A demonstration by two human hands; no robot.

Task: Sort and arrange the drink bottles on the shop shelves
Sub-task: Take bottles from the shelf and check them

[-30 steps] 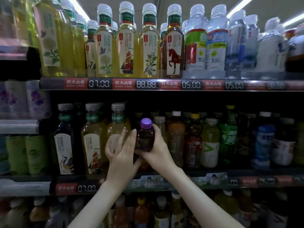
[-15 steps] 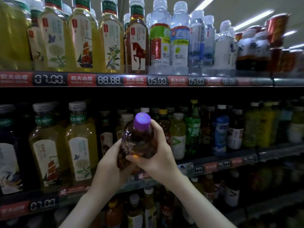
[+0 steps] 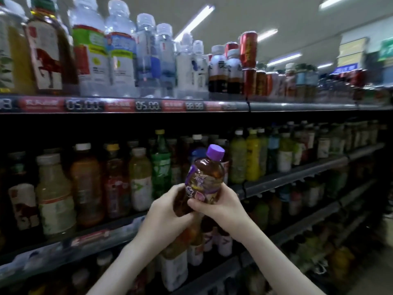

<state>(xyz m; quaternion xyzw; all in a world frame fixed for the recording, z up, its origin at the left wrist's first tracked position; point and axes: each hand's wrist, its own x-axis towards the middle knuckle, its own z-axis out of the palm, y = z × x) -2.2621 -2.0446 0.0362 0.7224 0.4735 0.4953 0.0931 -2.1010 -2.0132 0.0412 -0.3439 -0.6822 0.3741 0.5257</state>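
Note:
A small brown drink bottle (image 3: pixel 207 177) with a purple cap and a purple label is tilted to the right in front of the middle shelf. My left hand (image 3: pixel 165 211) grips its lower body from the left. My right hand (image 3: pixel 221 204) wraps the label from the right, fingers across the front. Both hands hold the bottle clear of the shelf, out in front of the rows of bottles.
The top shelf rail (image 3: pixel 136 105) carries price tags under tea and water bottles (image 3: pixel 121 60) and red cans (image 3: pixel 247 50). The middle shelf edge (image 3: pixel 293 175) fronts mixed juice and tea bottles, among them a green bottle (image 3: pixel 160 165). Lower shelves hold more bottles. An aisle floor shows at far right.
The bottle has come out of the middle shelf toward me and tilted right, held in both hands. My view has swung to the right along the shelves.

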